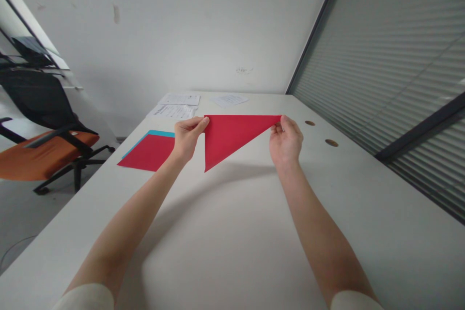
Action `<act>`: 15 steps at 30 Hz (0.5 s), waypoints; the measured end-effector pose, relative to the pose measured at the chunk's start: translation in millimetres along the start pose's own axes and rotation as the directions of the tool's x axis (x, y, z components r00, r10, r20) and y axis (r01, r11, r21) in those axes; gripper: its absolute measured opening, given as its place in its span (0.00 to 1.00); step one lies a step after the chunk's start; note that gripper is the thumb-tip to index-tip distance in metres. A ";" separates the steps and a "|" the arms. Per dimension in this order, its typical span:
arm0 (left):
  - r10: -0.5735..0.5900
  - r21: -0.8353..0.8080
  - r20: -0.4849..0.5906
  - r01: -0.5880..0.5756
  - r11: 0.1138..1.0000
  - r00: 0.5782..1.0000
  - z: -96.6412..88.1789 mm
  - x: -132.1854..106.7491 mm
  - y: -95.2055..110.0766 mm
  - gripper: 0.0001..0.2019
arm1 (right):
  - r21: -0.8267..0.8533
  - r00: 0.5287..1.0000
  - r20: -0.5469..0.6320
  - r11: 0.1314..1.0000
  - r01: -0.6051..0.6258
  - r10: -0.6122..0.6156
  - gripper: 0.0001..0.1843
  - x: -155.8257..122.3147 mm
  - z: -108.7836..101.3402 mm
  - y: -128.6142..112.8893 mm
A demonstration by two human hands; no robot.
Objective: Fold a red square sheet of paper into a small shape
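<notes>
A red sheet of paper (232, 135), folded into a triangle, is stretched between my two hands above the white table. My left hand (188, 136) pinches its upper left corner between thumb and fingers. At the upper right point, my right hand (286, 143) grips the paper the same way, its other fingers curled. One corner of the triangle points down, near the left side. To the left of my left hand lie red paper (147, 152) and a blue sheet (162, 133) that shows along its far and left edges.
Printed papers (178, 106) lie at the table's far end, beside another white sheet (229, 100). Two round brown spots (331, 143) mark the table (232, 252) on the right. An orange-seated office chair (47, 150) stands left; a window with blinds (385, 58) borders the right.
</notes>
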State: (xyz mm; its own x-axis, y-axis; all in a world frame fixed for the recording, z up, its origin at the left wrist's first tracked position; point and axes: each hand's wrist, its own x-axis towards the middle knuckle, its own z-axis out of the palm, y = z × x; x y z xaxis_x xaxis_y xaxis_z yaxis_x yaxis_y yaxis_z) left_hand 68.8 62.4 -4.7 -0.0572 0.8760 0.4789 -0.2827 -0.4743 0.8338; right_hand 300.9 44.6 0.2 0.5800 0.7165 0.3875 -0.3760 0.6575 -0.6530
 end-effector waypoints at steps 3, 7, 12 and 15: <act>-0.013 -0.001 -0.014 0.013 1.000 1.000 0.6 -0.3 -1.0 0.13 | -0.010 1.000 -0.017 1.000 -0.003 0.003 0.12 1.0 -1.0 1.4; -0.029 0.001 -0.054 0.029 1.000 0.998 1.1 -0.6 -1.7 0.14 | -0.037 1.000 -0.028 0.999 0.001 -0.002 0.12 1.9 -2.0 3.6; -0.054 -0.031 -0.083 0.052 0.998 0.995 3.1 -1.0 1.6 0.13 | -0.032 1.000 -0.002 0.999 0.004 -0.004 0.11 2.3 -3.6 4.5; -0.094 -0.063 -0.082 0.089 0.994 0.992 5.0 -1.0 4.3 0.14 | -0.033 1.000 0.000 0.999 0.000 0.000 0.11 2.5 -4.4 4.5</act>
State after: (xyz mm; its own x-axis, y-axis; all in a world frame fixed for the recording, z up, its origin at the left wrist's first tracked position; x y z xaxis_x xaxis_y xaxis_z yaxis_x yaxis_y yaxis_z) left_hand 72.5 59.1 -0.2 -0.1084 0.9210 0.3741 -0.3462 -0.3877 0.8543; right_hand 303.8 48.3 -4.6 0.5798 0.7165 0.3879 -0.3516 0.6495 -0.6742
